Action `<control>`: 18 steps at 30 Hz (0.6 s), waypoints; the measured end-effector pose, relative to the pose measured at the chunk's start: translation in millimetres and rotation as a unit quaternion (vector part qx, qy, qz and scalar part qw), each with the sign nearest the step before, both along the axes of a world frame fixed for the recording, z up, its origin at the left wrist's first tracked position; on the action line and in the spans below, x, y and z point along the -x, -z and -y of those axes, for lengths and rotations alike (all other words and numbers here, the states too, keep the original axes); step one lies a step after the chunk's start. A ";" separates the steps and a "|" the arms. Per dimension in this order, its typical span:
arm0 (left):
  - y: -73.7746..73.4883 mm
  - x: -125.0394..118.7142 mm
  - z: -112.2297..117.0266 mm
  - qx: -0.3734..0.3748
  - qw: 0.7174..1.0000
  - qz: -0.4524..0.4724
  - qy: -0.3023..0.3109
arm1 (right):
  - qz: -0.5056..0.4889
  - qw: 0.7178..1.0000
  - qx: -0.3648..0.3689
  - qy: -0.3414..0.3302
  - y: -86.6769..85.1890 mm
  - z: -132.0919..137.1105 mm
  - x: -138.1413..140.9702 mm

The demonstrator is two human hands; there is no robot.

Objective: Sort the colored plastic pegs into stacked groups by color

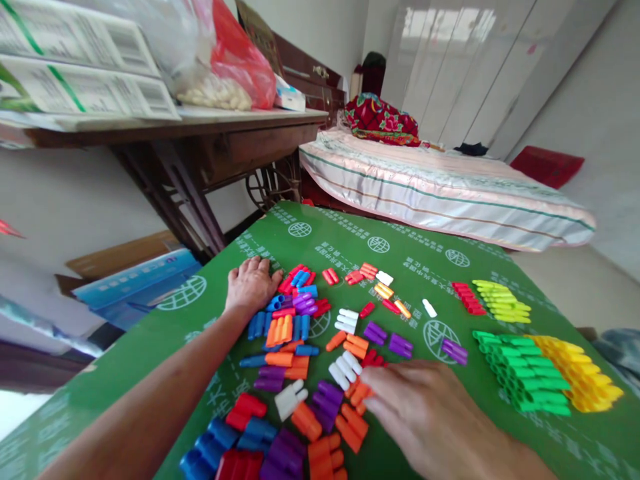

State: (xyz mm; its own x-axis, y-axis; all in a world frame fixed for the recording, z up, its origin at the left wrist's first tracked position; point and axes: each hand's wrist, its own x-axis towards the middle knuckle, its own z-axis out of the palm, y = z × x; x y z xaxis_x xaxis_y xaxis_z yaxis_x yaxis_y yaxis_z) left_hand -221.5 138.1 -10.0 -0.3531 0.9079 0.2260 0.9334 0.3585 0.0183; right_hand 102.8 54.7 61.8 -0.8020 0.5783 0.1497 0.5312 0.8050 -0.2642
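Observation:
My left hand point(253, 285) lies on the green table point(270, 230) at the far left of a loose spread of bullet-shaped plastic blocks, its fingers apart and nothing in it. Blue blocks point(259, 325) and red ones are close beside it. In the middle front, my right hand point(417, 407) has its fingers closed at an orange block point(359, 393); the fingertips partly hide it. White blocks point(345, 370), a purple block point(327, 402) and more orange blocks point(351, 427) lie around those fingertips. Each block looks like a few short tubes joined side by side.
At the right, blocks stand sorted by colour: green point(525, 373), yellow point(580, 373), lime point(501, 301) and red point(469, 298). A wooden desk point(240, 137) with boxes point(75, 60) and bags rises at the left. Beyond the table is a bed point(440, 187).

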 end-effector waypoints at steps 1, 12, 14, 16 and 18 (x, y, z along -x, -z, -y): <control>0.6 0.0 0.0 0.000 1.000 0.000 0.000 | 0.026 0.999 -0.001 0.037 -8.6 -8.7 -3.1; -0.5 -4.2 0.4 0.001 1.000 -0.001 0.002 | 0.150 0.971 0.063 0.174 17.6 -67.9 -3.9; -0.4 -4.1 0.4 0.003 1.000 -0.002 -0.001 | 0.149 0.969 0.064 0.185 18.4 -76.3 3.2; -0.2 -3.4 0.3 0.005 1.000 -0.002 -0.003 | 0.155 0.961 0.067 0.221 20.0 -85.7 11.6; -0.1 -2.6 -0.1 0.008 1.000 -0.004 -0.003 | 0.163 0.945 0.076 0.272 22.2 -95.5 21.5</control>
